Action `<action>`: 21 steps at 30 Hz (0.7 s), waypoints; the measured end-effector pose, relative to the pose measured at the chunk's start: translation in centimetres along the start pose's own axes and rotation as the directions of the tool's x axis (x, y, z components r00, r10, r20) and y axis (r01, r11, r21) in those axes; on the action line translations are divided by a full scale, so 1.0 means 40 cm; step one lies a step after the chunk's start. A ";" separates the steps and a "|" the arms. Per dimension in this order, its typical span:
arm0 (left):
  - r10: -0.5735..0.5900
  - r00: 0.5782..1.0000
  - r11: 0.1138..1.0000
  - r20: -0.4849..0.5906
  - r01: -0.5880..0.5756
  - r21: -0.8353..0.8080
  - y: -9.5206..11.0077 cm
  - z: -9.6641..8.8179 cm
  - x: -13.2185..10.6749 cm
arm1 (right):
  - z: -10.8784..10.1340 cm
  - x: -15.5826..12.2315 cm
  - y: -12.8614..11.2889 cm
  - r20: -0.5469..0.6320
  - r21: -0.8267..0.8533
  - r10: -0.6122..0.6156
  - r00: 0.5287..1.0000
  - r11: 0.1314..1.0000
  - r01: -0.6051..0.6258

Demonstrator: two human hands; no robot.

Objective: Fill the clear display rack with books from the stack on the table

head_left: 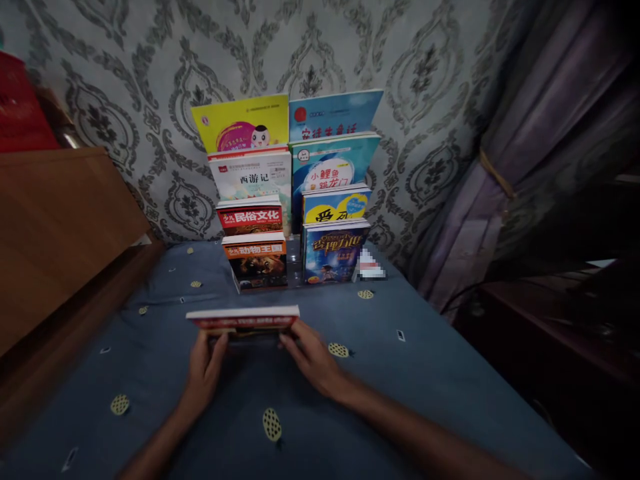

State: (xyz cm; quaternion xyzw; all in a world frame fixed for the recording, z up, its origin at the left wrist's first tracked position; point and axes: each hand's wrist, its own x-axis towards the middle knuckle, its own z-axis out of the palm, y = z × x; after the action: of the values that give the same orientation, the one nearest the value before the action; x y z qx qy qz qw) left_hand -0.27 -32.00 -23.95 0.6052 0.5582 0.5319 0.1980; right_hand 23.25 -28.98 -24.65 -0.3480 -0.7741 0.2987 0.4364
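Note:
A thin book with a red cover point(245, 321) is held level above the blue cloth, its white page edge turned up. My left hand point(206, 360) grips its left end, thumb on the near side. My right hand point(310, 353) holds the right end the same way. Beyond it, books stand upright in two tiered columns on a clear stand point(295, 263). In front on the left is a book with an orange band and an animal point(257, 263); on the right, a dark blue book point(334, 253). Behind them rise a white book point(253, 177) and a teal book point(333, 167).
Blue patterned cloth point(425, 387) covers the surface. A brown wooden board point(55, 233) borders it on the left, with a red object point(23, 103) above. Patterned wallpaper point(200, 60) is behind the books. A tied purple curtain point(485, 187) hangs at right, beside a dark area.

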 end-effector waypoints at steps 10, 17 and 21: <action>0.421 0.903 0.898 -0.087 -0.400 0.184 0.071 0.087 0.328 | -0.118 0.293 0.059 -0.208 -0.295 -0.195 0.958 0.947 0.129; 0.332 0.940 0.918 -0.070 -0.306 0.253 -0.052 0.122 0.322 | -0.081 0.280 0.137 -0.184 -0.398 -0.077 0.980 0.918 -0.003; 0.335 0.937 0.910 -0.098 -0.294 0.292 -0.059 0.112 0.326 | -0.073 0.281 0.140 -0.278 -0.365 -0.114 0.954 0.931 0.005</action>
State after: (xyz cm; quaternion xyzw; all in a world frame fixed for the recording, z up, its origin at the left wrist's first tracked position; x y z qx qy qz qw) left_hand 0.04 -18.16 -21.99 0.6682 0.5341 0.5176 -0.0171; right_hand 23.14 -16.27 -22.41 -0.4385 -0.7522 0.0833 0.4847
